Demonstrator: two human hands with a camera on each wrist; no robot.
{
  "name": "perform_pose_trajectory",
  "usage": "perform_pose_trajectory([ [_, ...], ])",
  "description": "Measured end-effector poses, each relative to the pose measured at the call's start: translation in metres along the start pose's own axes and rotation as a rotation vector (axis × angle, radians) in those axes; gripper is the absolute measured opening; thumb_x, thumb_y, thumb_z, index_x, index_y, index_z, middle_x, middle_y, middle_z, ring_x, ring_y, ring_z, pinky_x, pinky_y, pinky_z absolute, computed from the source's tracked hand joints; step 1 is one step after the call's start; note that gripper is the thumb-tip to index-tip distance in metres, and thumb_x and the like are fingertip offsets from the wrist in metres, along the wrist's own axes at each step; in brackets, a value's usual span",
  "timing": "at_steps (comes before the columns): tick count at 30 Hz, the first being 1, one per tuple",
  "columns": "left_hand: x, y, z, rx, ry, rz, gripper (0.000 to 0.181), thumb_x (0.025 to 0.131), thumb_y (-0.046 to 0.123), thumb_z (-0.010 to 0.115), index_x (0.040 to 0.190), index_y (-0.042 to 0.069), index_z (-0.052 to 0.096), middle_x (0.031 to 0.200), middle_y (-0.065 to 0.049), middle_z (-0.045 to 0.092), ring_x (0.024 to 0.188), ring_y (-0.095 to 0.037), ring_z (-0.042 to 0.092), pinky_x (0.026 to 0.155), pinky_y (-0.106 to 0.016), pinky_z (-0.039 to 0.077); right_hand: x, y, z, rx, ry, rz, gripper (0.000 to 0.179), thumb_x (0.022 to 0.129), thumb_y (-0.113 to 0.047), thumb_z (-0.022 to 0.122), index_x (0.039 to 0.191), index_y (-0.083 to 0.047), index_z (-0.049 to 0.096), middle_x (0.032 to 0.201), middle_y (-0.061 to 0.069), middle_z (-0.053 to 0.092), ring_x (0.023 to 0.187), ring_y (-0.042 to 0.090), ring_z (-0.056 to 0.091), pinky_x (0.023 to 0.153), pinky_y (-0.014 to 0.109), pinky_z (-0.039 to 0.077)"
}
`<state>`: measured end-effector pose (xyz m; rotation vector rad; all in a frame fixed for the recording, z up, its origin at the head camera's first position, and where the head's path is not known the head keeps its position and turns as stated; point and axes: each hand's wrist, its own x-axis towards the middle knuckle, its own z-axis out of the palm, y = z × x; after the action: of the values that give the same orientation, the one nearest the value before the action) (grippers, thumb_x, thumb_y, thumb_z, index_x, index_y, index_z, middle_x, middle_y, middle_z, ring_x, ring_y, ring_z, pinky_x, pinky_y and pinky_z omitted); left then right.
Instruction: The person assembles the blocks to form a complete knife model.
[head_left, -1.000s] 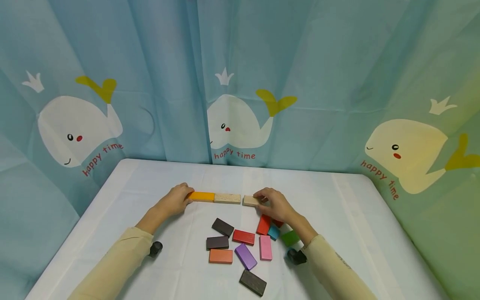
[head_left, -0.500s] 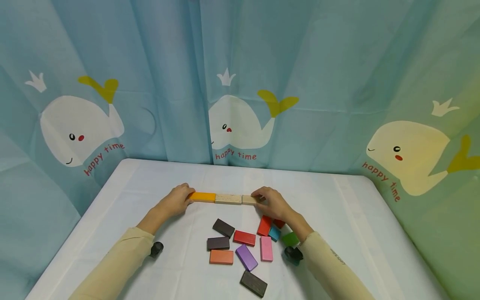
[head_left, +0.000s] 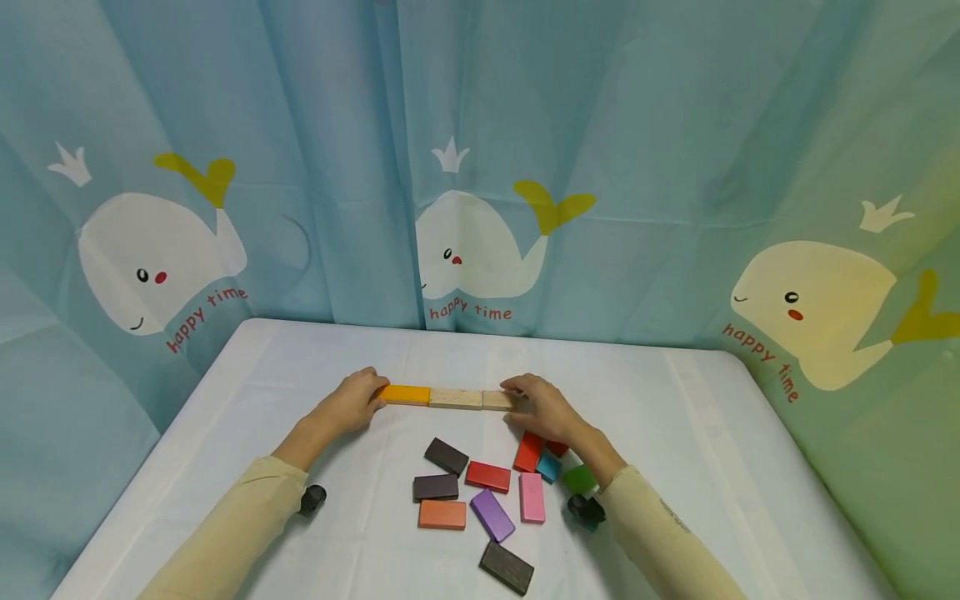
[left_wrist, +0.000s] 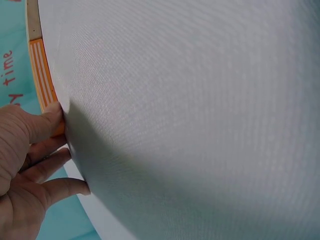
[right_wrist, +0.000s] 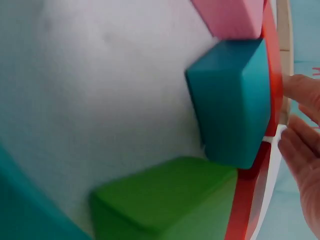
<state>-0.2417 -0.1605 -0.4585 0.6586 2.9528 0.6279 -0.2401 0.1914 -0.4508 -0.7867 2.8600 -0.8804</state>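
Note:
A straight row of flat rectangular blocks lies across the far half of the table: an orange block (head_left: 406, 395) on the left, a speckled beige wooden block (head_left: 456, 399) in the middle, and a plain wooden block (head_left: 498, 401) on the right. My left hand (head_left: 351, 402) pinches the outer end of the orange block; its striped side shows in the left wrist view. With thumb and fingers either side, my right hand (head_left: 547, 408) holds the right end of the plain wooden block and partly covers it. The blocks in the row touch end to end.
Loose blocks lie nearer: red (head_left: 487, 477), dark (head_left: 446, 457), brown-orange (head_left: 442, 514), purple (head_left: 492, 515), pink (head_left: 532, 497), teal (right_wrist: 230, 105) and green (right_wrist: 165, 195). Some lie under or beside my right forearm. A whale-print curtain (head_left: 645, 275) hangs behind the table.
My right hand has moved the plain wooden block left, closing the small gap to the speckled block. Its thumb now sits slightly farther left and lower. My left hand stays on the orange block.

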Motion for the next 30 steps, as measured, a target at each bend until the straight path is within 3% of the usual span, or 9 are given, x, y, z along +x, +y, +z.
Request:
perform_pose_trajectory([
  [5, 0.000, 0.000, 0.001, -0.006, 0.004, 0.001, 0.022, 0.094, 0.000, 0.071, 0.114, -0.007, 0.069, 0.095, -0.012, 0.061, 0.084, -0.022, 0.059, 0.081, -0.041, 0.056, -0.009, -0.010, 0.002, 0.030, 0.099, 0.004, 0.054, 0.088, -0.017, 0.081, 0.135, 0.000, 0.061, 0.135, 0.019, 0.059, 0.126, 0.038, 0.053, 0.108, 0.060, 0.043],
  [8, 0.000, 0.000, 0.000, -0.006, 0.005, 0.006, 0.022, 0.093, 0.000, 0.071, 0.114, -0.007, 0.069, 0.095, -0.012, 0.062, 0.085, -0.023, 0.060, 0.081, -0.041, 0.056, -0.016, -0.018, 0.006, 0.091, 0.157, -0.031, 0.053, 0.087, -0.015, 0.082, 0.133, 0.000, 0.062, 0.133, 0.019, 0.061, 0.122, 0.037, 0.055, 0.103, 0.059, 0.047],
  [11, 0.001, 0.000, -0.001, 0.000, 0.007, 0.009, 0.022, 0.093, 0.000, 0.072, 0.113, -0.007, 0.069, 0.095, -0.012, 0.062, 0.085, -0.023, 0.060, 0.082, -0.041, 0.055, -0.025, -0.027, 0.012, 0.159, 0.166, -0.071, 0.050, 0.087, -0.013, 0.081, 0.131, 0.002, 0.063, 0.128, 0.018, 0.063, 0.115, 0.037, 0.060, 0.097, 0.057, 0.051],
  [18, 0.000, -0.003, 0.000, 0.012, 0.017, 0.029, 0.020, 0.094, 0.000, 0.071, 0.112, -0.007, 0.069, 0.095, -0.013, 0.062, 0.085, -0.024, 0.060, 0.081, -0.042, 0.056, -0.036, -0.047, 0.030, 0.261, 0.030, -0.132, 0.041, 0.091, -0.013, 0.078, 0.127, 0.002, 0.063, 0.124, 0.016, 0.067, 0.110, 0.034, 0.065, 0.097, 0.047, 0.055],
  [24, -0.001, -0.004, 0.002, 0.002, 0.026, 0.026, 0.020, 0.094, 0.001, 0.071, 0.112, -0.006, 0.069, 0.095, -0.013, 0.062, 0.085, -0.024, 0.060, 0.082, -0.043, 0.056, -0.038, -0.061, 0.041, 0.258, -0.106, -0.200, 0.037, 0.093, -0.011, 0.074, 0.127, -0.001, 0.064, 0.122, 0.011, 0.068, 0.108, 0.027, 0.066, 0.095, 0.040, 0.056],
  [30, -0.001, -0.004, 0.003, -0.008, 0.027, 0.018, 0.022, 0.094, 0.002, 0.072, 0.114, -0.006, 0.069, 0.096, -0.013, 0.062, 0.085, -0.024, 0.060, 0.082, -0.042, 0.056, -0.038, -0.067, 0.048, 0.265, -0.145, -0.196, 0.036, 0.091, -0.005, 0.073, 0.126, -0.002, 0.064, 0.122, 0.010, 0.066, 0.106, 0.025, 0.065, 0.092, 0.033, 0.057],
])
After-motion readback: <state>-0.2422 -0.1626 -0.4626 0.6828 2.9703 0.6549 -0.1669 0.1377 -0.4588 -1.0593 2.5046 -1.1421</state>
